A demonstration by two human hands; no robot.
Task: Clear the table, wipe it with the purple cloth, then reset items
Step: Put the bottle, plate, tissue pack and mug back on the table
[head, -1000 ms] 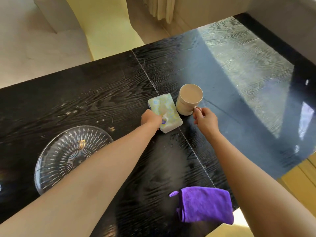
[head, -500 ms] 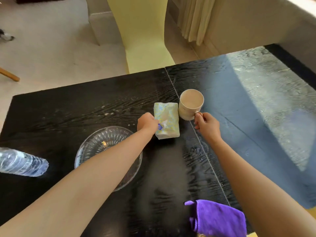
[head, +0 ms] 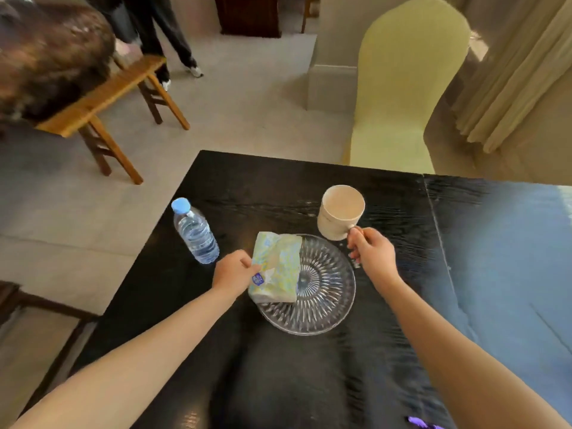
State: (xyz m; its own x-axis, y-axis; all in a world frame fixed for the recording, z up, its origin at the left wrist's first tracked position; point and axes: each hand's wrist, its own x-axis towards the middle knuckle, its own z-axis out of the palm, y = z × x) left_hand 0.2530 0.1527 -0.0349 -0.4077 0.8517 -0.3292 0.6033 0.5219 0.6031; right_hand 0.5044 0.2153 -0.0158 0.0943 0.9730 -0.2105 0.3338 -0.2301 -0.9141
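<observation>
My left hand [head: 233,272] grips the near end of a pale green tissue pack [head: 277,266], which is lifted over the left part of a clear glass plate [head: 325,289]. My right hand [head: 373,253] holds the handle of a cream mug [head: 339,212], which hangs just past the plate's far right rim. A water bottle [head: 195,232] with a blue cap lies near the left edge of the black table [head: 278,382]. Only a corner of the purple cloth [head: 421,424] shows at the bottom edge.
A yellow covered chair [head: 402,88] stands behind the table's far edge. A wooden bench [head: 102,97] and a standing person's legs [head: 167,32] are on the floor to the far left. Curtains [head: 520,72] hang at the right.
Both hands have lifted their items and carried them left, the tissue pack now over the glass plate and the mug beside it. The view has swung left, and the cloth has slid almost out of view.
</observation>
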